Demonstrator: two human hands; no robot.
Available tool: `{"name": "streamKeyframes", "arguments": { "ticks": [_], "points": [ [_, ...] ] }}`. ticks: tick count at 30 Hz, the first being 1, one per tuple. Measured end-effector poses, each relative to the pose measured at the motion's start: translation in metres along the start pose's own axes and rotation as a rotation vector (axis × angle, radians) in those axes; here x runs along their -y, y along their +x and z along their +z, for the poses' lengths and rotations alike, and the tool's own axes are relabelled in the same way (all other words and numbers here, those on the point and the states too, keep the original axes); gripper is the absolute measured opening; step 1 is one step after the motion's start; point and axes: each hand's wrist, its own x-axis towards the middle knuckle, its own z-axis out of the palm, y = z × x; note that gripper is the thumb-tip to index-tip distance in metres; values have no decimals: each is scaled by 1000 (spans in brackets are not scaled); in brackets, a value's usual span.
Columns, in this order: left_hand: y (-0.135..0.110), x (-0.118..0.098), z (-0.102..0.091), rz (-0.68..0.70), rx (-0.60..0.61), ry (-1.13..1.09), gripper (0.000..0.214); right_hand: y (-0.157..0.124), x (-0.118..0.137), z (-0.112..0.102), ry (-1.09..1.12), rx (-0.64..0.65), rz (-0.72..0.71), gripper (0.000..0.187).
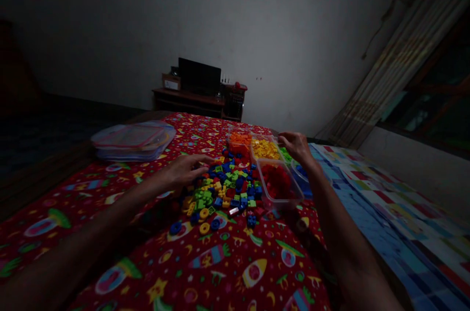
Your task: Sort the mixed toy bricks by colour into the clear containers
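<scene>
My left hand reaches over the left edge of a loose pile of mixed toy building bricks. Its fingers are stretched out, with thumb and forefinger apart. My right hand hovers over the tub of green bricks, fingers bent together; anything between them is hidden. Beside the pile stand clear plastic tubs sorted by colour: orange bricks, yellow bricks, red bricks nearest me, and blue bricks partly behind my right forearm.
Several clear lids lie stacked at the left on the red patterned cloth. A blue checked cloth stretches along the right. Farther back, a dark screen stands on a low cabinet against the wall. The room is dim.
</scene>
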Motion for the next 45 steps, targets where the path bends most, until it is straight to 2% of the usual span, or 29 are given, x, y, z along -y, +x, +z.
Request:
{"name": "streamKeyframes", "arguments": {
  "ticks": [4,9,13,17,21,25,27,30,34,37,41,45],
  "points": [
    [-10,4,-6,79,222,80,30,-39,47,27,88,182,-206,21],
    [-23,6,5,125,304,215,27,-69,91,71,-2,425,-401,21],
    [-25,-2,14,104,326,319,31,-80,100,109,-102,566,-502,15],
    [-22,-5,10,26,447,394,21,-88,91,132,-160,607,-605,19],
    [-20,-2,1,-39,430,429,26,-90,80,124,-156,621,-523,24],
    [-20,-1,-1,-17,363,430,25,-90,70,110,-88,481,-467,36],
    [-20,0,3,19,276,404,24,-90,66,108,-84,409,-467,34],
    [-19,2,15,123,142,367,23,-86,67,104,-96,381,-474,29],
    [-19,4,36,226,120,453,19,-85,75,99,-110,494,-478,18],
    [-19,6,42,260,99,477,16,-94,77,104,-195,618,-452,7],
    [-16,4,33,177,77,367,19,-107,72,118,-274,567,-492,9],
    [-12,-4,22,-5,50,144,31,-101,74,112,-191,542,-458,8]
  ]
}}
